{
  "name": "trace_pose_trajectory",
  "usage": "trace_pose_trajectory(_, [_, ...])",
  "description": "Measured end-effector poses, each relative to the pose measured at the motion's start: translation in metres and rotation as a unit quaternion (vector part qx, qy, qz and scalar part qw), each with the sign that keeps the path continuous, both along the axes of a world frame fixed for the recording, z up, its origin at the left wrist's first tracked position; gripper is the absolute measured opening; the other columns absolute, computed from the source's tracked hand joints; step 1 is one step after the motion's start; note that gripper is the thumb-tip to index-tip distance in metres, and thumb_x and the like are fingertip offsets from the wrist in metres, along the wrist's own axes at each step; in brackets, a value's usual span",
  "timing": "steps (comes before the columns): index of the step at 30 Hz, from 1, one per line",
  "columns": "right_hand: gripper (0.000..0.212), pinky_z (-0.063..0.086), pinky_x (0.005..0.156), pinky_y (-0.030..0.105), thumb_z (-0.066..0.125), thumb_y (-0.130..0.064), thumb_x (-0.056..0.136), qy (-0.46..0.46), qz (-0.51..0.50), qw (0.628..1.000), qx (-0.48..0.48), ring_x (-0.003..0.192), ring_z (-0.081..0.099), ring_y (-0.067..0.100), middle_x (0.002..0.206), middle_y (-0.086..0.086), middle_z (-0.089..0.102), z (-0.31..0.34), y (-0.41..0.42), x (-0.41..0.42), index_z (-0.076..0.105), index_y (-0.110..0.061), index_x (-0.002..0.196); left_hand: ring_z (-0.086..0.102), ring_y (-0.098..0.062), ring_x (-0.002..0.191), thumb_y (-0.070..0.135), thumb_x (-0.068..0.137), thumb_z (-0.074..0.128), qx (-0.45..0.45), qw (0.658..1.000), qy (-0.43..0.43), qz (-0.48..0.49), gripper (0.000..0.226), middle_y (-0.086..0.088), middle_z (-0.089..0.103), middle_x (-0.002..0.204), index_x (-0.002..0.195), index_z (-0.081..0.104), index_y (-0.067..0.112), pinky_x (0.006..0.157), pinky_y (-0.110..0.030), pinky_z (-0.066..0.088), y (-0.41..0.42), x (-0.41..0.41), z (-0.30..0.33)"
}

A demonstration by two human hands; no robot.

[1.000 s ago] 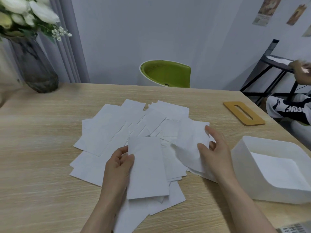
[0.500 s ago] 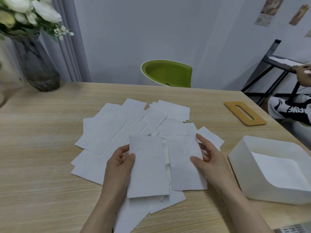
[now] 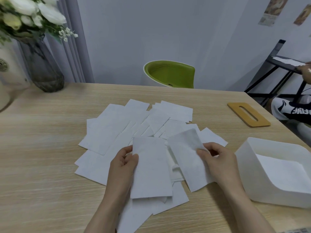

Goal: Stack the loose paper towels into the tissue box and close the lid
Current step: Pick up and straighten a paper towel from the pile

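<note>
Gathering step: left hand (image 3: 123, 163) grips one paper towel (image 3: 151, 167), right hand (image 3: 217, 158) pinches another (image 3: 188, 158); next, stack both, drop into tissue box (image 3: 249, 167).

There is one view only, from a wide-angle camera on my head, so no second view shares the scene. It looks forward and down across the tabletop (image 3: 42, 165) from the near edge, close enough that my forearms enter from the bottom of the frame and my left hand (image 3: 123, 163) and right hand (image 3: 217, 158) sit in the lower middle. The lens bends straight lines toward the edges. The near tabletop fills the lower half; the far edge runs across the middle. Beyond it the view takes in the green chair (image 3: 170, 74) against the far wall, the vase (image 3: 44, 68) at far left, and a black rack (image 3: 277, 73) at far right.
</note>
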State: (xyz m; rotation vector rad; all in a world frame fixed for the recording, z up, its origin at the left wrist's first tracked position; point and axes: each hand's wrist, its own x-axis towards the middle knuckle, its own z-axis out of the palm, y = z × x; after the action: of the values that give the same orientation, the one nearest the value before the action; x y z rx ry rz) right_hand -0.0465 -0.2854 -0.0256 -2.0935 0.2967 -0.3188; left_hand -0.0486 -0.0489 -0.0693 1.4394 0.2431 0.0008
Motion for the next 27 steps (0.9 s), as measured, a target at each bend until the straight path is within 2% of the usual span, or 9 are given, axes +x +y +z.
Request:
trace_pose_trajectory(3, [0.014, 0.048, 0.062, 0.028, 0.069, -0.014, 0.085, -0.008, 0.014, 0.995, 0.098, 0.065, 0.065, 0.008, 0.070, -0.007, 0.072, 0.011, 0.006, -0.001, 0.073, -0.021, 0.073, 0.063, -0.045, 0.094, 0.012, 0.095, 0.057, 0.001, 1.000, -0.002, 0.000, 0.019, -0.031, 0.063, 0.101, 0.105, 0.064, 0.026, 0.087, -0.056, 0.050, 0.000, 0.001, 0.001])
trace_pose_trajectory(5, [0.011, 0.052, 0.059, 0.028, 0.069, -0.012, 0.085, 0.002, 0.021, 0.980, 0.200, 0.065, 0.070, 0.012, 0.074, 0.000, 0.075, 0.020, 0.013, -0.001, 0.074, -0.018, 0.077, 0.064, -0.036, 0.083, 0.010, 0.096, 0.054, 0.005, 1.000, -0.003, 0.002, 0.021, -0.030, 0.063, 0.100, 0.105, 0.064, 0.027, 0.080, -0.047, 0.051, 0.000, 0.002, 0.000])
trace_pose_trajectory(8, [0.005, 0.054, 0.052, 0.022, 0.068, -0.012, 0.085, 0.026, 0.037, 0.955, 0.292, 0.066, 0.071, 0.013, 0.077, 0.004, 0.076, 0.025, 0.028, -0.003, 0.072, -0.014, 0.083, 0.064, -0.024, 0.081, 0.012, 0.097, 0.051, 0.004, 1.000, 0.003, 0.004, 0.023, -0.016, 0.071, 0.092, 0.103, 0.066, 0.028, 0.075, -0.039, 0.048, 0.001, 0.002, -0.002])
trace_pose_trajectory(13, [0.013, 0.055, 0.055, 0.024, 0.063, -0.009, 0.089, 0.052, 0.078, 0.943, 0.319, 0.066, 0.071, 0.018, 0.077, 0.010, 0.075, 0.016, 0.067, -0.008, 0.073, -0.012, 0.080, 0.069, -0.023, 0.091, 0.013, 0.099, 0.047, 0.005, 1.000, 0.008, 0.005, 0.025, 0.001, 0.075, 0.092, 0.103, 0.068, 0.027, 0.082, -0.042, 0.052, 0.002, 0.002, -0.003])
trace_pose_trajectory(16, [0.011, 0.055, 0.061, 0.028, 0.063, -0.009, 0.089, 0.057, 0.084, 0.941, 0.322, 0.069, 0.070, 0.020, 0.080, 0.013, 0.075, 0.009, 0.083, -0.009, 0.072, -0.009, 0.083, 0.070, -0.020, 0.093, 0.013, 0.099, 0.047, 0.002, 1.000, 0.008, 0.007, 0.024, 0.002, 0.075, 0.095, 0.104, 0.067, 0.026, 0.080, -0.038, 0.053, 0.002, 0.002, -0.002])
trace_pose_trajectory(20, [0.011, 0.053, 0.055, 0.021, 0.063, -0.008, 0.090, 0.073, 0.082, 0.946, 0.305, 0.066, 0.069, 0.014, 0.076, 0.009, 0.075, 0.004, 0.090, -0.008, 0.072, -0.010, 0.084, 0.070, -0.018, 0.090, 0.016, 0.099, 0.049, -0.008, 1.000, 0.008, 0.007, 0.021, 0.002, 0.075, 0.094, 0.105, 0.067, 0.023, 0.074, -0.032, 0.051, 0.002, 0.002, -0.001])
trace_pose_trajectory(27, [0.010, 0.053, 0.059, 0.024, 0.062, -0.009, 0.090, 0.080, 0.074, 0.950, 0.293, 0.068, 0.069, 0.015, 0.078, 0.008, 0.075, -0.001, 0.091, -0.008, 0.072, -0.010, 0.087, 0.070, -0.017, 0.087, 0.016, 0.099, 0.049, -0.022, 1.000, 0.012, 0.011, 0.021, 0.002, 0.076, 0.093, 0.105, 0.068, 0.025, 0.072, -0.032, 0.053, 0.000, 0.003, -0.001])
